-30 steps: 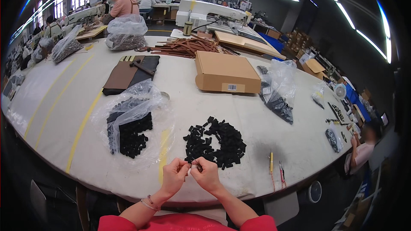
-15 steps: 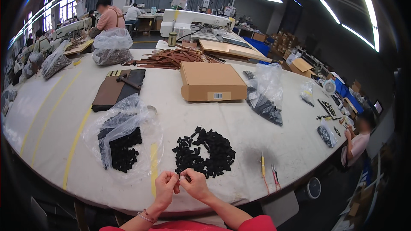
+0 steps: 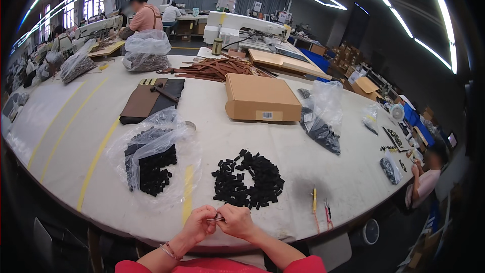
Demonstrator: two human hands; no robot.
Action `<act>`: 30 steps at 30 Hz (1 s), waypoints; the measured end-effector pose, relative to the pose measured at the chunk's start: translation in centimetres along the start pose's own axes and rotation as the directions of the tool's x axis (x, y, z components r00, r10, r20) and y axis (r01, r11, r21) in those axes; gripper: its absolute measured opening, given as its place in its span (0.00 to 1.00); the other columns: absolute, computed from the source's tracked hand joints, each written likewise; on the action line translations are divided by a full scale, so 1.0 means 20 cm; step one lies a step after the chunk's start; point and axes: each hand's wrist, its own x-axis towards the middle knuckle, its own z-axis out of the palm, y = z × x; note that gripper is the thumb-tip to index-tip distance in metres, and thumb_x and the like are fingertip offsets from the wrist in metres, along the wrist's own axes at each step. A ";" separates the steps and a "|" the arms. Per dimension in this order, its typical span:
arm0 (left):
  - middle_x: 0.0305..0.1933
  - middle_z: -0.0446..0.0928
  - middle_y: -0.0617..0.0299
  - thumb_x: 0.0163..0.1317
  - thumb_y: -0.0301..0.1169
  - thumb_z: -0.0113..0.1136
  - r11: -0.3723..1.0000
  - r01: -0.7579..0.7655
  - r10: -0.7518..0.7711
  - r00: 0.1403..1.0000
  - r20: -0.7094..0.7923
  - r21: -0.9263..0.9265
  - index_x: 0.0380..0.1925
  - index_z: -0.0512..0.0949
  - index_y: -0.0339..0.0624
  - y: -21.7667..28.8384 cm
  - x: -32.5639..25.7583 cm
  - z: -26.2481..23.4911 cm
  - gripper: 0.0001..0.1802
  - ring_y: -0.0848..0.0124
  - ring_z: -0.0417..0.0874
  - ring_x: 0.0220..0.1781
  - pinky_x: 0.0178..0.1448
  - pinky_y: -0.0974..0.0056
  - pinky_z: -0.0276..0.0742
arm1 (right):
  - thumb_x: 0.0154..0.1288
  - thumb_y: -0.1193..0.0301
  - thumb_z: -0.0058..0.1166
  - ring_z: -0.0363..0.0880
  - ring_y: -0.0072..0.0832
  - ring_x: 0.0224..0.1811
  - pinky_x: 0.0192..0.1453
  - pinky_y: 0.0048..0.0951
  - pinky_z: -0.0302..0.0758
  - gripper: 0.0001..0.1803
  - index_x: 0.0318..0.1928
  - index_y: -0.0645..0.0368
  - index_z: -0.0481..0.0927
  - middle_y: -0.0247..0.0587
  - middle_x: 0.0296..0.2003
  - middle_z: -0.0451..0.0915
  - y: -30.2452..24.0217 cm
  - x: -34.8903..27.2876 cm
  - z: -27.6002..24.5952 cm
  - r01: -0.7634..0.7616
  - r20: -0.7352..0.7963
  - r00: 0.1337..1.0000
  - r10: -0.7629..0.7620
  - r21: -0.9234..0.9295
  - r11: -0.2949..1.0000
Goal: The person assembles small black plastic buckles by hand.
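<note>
My left hand [image 3: 198, 224] and my right hand [image 3: 237, 221] meet at the near edge of the table, their fingers pinched together. Between the fingertips shows a small, thin, shiny thing [image 3: 217, 218], mostly hidden, so its kind cannot be told. Just beyond them lies a loose, ring-like pile of small black cylindrical pieces [image 3: 262, 179]. To its left, a clear plastic bag [image 3: 151, 154] lies spread out, with more such black pieces [image 3: 154, 179] in its mouth.
A yellow-handled tool [image 3: 314, 201] and a red-handled tool [image 3: 328, 212] lie at right. Farther back are a cardboard box [image 3: 262, 98], a bag of dark pieces [image 3: 323, 119], a hammer [image 3: 164, 91] on brown and black sheets, and brown straps [image 3: 217, 69]. A person [image 3: 427, 179] sits at far right.
The view has shifted slightly, so the table's things appear farther right. My hands have drawn a little nearer to me, and more of the shiny thing shows between the fingertips.
</note>
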 end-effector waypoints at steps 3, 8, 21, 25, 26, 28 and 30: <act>0.16 0.69 0.64 0.55 0.27 0.52 0.998 -0.034 0.037 0.998 0.058 -0.047 0.24 0.70 0.40 -0.02 -0.02 -0.02 0.04 0.75 0.69 0.13 0.15 0.73 0.62 | 0.42 0.75 0.56 0.74 0.33 0.19 0.21 0.26 0.69 0.06 0.25 0.60 0.73 0.40 0.20 0.73 -0.02 -0.02 0.04 -0.081 -0.038 0.996 0.085 0.106 0.991; 0.17 0.70 0.64 0.55 0.27 0.53 0.957 -0.196 0.216 0.974 -0.074 0.216 0.27 0.71 0.39 -0.04 -0.06 0.02 0.03 0.76 0.68 0.13 0.16 0.74 0.61 | 0.40 0.75 0.54 0.73 0.35 0.18 0.20 0.30 0.68 0.07 0.24 0.58 0.71 0.38 0.19 0.71 -0.02 -0.05 0.07 -0.139 -0.100 0.983 0.156 0.162 0.977; 0.13 0.64 0.69 0.56 0.26 0.50 0.985 -0.140 0.142 0.990 -0.010 0.098 0.26 0.69 0.39 -0.03 -0.04 0.02 0.03 0.83 0.57 0.09 0.12 0.77 0.51 | 0.46 0.79 0.52 0.69 0.25 0.14 0.16 0.23 0.65 0.04 0.26 0.61 0.72 0.36 0.17 0.71 -0.01 -0.05 0.07 -0.123 -0.132 0.978 0.162 0.263 0.957; 0.13 0.63 0.71 0.55 0.24 0.51 0.840 -0.215 0.223 0.974 0.043 0.499 0.27 0.70 0.39 0.00 -0.05 0.05 0.01 0.86 0.58 0.12 0.15 0.78 0.51 | 0.54 0.75 0.48 0.60 0.10 0.14 0.14 0.13 0.53 0.07 0.33 0.64 0.73 0.27 0.19 0.69 0.04 -0.02 0.00 -0.574 0.484 0.711 0.510 0.818 0.025; 0.13 0.63 0.71 0.55 0.24 0.51 0.839 -0.215 0.223 0.974 0.044 0.500 0.27 0.70 0.39 0.00 -0.05 0.04 0.01 0.86 0.58 0.12 0.15 0.78 0.51 | 0.53 0.74 0.48 0.60 0.11 0.14 0.13 0.13 0.52 0.07 0.33 0.64 0.73 0.30 0.20 0.70 0.05 -0.02 0.00 -0.634 0.599 0.657 0.458 0.767 -0.094; 0.14 0.65 0.72 0.53 0.24 0.51 0.460 -0.401 0.408 0.888 0.212 0.792 0.26 0.71 0.38 0.00 -0.06 0.02 0.01 0.87 0.61 0.14 0.16 0.79 0.53 | 0.53 0.74 0.48 0.61 0.12 0.13 0.13 0.12 0.50 0.07 0.33 0.64 0.73 0.32 0.21 0.72 0.06 -0.01 0.01 -0.700 0.718 0.582 0.381 0.681 -0.215; 0.14 0.66 0.71 0.53 0.24 0.51 0.499 -0.342 0.370 0.915 0.162 0.796 0.25 0.71 0.38 0.03 -0.07 0.03 0.01 0.86 0.63 0.15 0.17 0.79 0.55 | 0.53 0.74 0.49 0.61 0.13 0.13 0.13 0.12 0.50 0.06 0.32 0.64 0.73 0.32 0.21 0.71 0.07 -0.02 0.01 -0.718 0.739 0.566 0.365 0.659 -0.222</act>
